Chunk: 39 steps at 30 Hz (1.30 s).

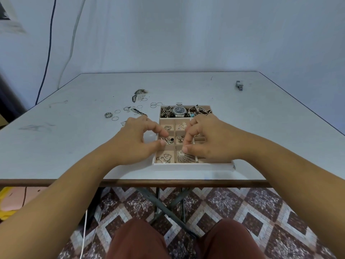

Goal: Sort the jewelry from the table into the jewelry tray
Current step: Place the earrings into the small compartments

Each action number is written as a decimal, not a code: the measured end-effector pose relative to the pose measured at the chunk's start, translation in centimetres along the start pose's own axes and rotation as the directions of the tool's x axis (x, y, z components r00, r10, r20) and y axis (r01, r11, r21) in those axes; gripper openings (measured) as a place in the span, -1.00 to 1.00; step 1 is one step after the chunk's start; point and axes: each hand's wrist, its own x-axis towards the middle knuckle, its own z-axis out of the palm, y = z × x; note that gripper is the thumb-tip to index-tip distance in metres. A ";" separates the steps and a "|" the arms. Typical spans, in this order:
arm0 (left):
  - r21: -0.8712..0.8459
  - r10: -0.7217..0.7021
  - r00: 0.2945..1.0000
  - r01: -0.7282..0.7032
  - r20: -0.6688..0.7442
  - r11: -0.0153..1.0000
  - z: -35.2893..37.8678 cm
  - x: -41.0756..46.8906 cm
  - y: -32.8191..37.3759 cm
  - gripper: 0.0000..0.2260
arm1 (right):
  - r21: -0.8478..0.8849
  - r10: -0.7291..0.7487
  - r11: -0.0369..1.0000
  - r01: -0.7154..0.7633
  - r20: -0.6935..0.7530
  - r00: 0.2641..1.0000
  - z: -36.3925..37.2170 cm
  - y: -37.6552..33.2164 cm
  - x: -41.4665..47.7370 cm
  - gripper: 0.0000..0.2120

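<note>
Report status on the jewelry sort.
Left hand and right hand curled over jewelry tray, grip unclear. Rings loose on table left of tray, metal strap piece far right. Nothing blocking.

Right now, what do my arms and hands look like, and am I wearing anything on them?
Both are bare, no sleeves in view: the left arm and right arm are uncovered from the picture's edge to the wrists. The left hand and right hand wear no gloves; no ring, watch, bracelet or marking shows on them.

Pale wall [186,34], white table [74,146], patterned floor [242,212].
</note>
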 end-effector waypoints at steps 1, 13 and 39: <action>0.002 0.000 1.000 0.000 0.000 1.000 0.0 0.0 0.0 -0.77 | -0.001 -0.002 1.000 0.002 -0.001 1.000 0.0 0.0 0.0 -0.92; 0.026 0.019 1.000 -0.019 -0.001 0.999 0.1 0.0 -0.2 -0.73 | -0.139 0.021 0.990 -0.028 -0.052 0.998 -0.5 -0.3 -0.3 -0.96; 0.318 -0.188 0.982 0.179 -0.004 0.931 -6.7 3.9 -5.1 -0.80 | -0.305 -0.113 0.947 0.103 -0.016 0.993 -1.7 -2.1 10.7 -0.92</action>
